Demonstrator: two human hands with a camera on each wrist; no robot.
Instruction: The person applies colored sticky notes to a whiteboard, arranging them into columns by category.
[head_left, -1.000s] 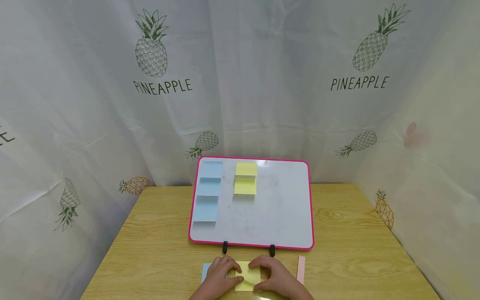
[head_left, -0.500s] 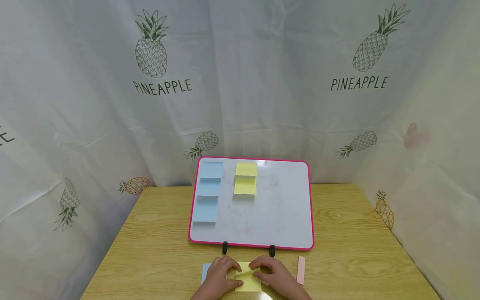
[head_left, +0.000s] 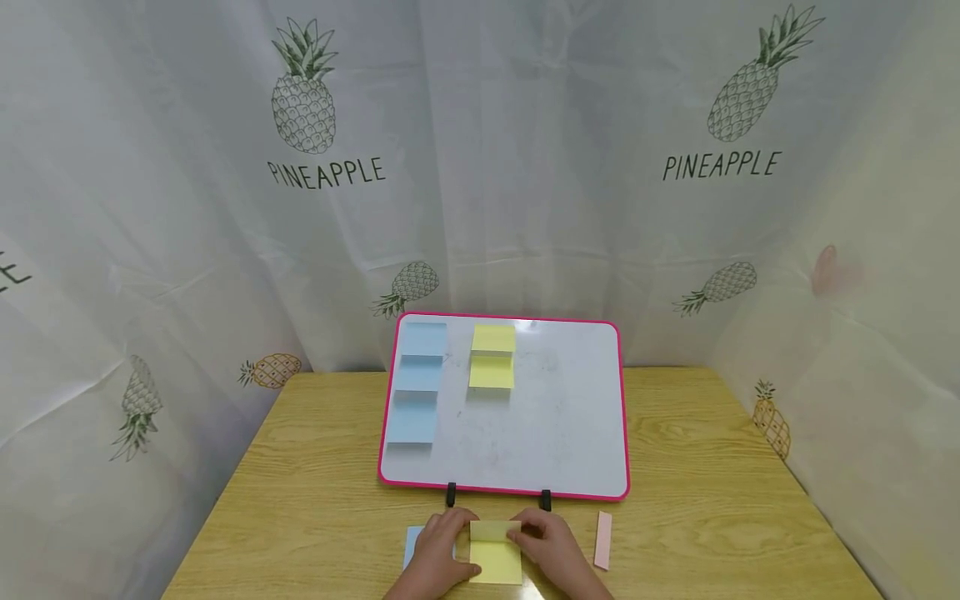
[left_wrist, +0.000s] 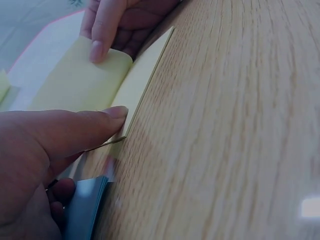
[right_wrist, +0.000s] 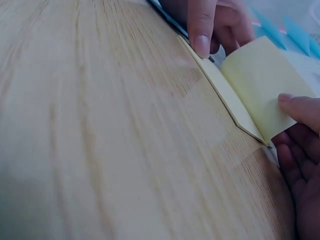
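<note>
A yellow sticky note pad (head_left: 497,570) lies on the table below the whiteboard. My left hand (head_left: 437,552) holds it along its left side, thumb pressed on the near corner and forefinger at the far one. With thumb and fingers my right hand (head_left: 551,546) pinches the top sheet, a yellow sticky note (right_wrist: 262,82), at its right edge. That sheet curls up from the pad and bends back towards the board, as the left wrist view shows too. Partly under my left hand lies a blue sticky note pad (left_wrist: 86,207).
A whiteboard (head_left: 562,417) with a pink frame leans behind the hands on black feet (head_left: 546,500). Three blue sticky notes (head_left: 412,417) run down its left side, two yellow ones (head_left: 492,338) beside them. A pink pad (head_left: 603,542) lies at right. Printed curtains surround the table.
My right hand has lifted the top yellow note from its near edge and drawn it away from me, folding it back. My left hand stays at the pad's left side.
</note>
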